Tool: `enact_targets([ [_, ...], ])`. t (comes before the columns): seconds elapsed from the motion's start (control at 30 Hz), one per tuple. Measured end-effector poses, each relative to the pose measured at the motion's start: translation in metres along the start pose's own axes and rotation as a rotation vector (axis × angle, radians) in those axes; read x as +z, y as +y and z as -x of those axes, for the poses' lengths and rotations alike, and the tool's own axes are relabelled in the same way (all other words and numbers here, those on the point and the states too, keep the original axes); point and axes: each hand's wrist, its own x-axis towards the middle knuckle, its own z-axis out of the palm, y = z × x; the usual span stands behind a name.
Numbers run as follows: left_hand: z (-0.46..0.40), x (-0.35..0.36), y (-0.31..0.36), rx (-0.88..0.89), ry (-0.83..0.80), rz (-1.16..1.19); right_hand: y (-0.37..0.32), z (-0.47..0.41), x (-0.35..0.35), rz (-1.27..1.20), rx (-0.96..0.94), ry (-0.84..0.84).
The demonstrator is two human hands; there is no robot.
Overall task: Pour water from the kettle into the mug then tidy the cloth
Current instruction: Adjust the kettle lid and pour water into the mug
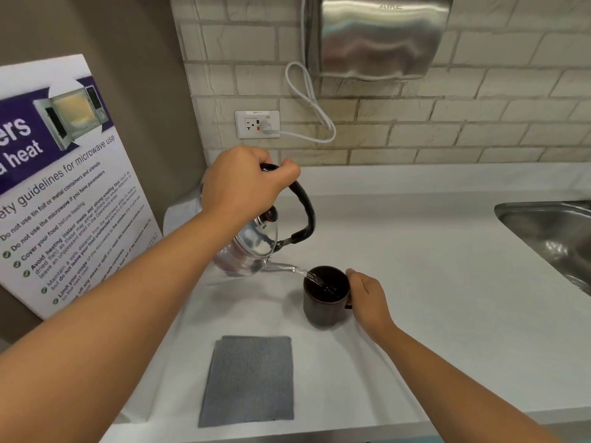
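Observation:
My left hand [246, 183] grips the black handle of a shiny steel kettle [249, 247], which is lifted and tilted to the right. A clear stream of water runs from its spout into a dark brown mug [323, 302] standing on the white counter [431, 282]. My right hand [367, 298] holds the mug at its right side, where the handle is mostly hidden by my fingers. A grey folded cloth [249, 382] lies flat on the counter in front of the mug, near the front edge.
A steel sink [556, 238] is set into the counter at the right. A microwave safety poster [64, 187] leans at the left. On the brick wall are a socket [257, 124] with a white cord [307, 100] and a metal hand dryer [377, 36].

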Motion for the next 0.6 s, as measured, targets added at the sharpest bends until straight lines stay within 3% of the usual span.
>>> enact_targets([
  [0.27, 0.014, 0.001, -0.026, -0.112, 0.061, 0.268, -0.002, 0.001, 0.000, 0.023, -0.003, -0.001],
  [0.6, 0.028, 0.005, -0.055, -0.382, 0.158, 0.496, -0.003, 0.002, -0.001, 0.037, -0.025, -0.006],
])
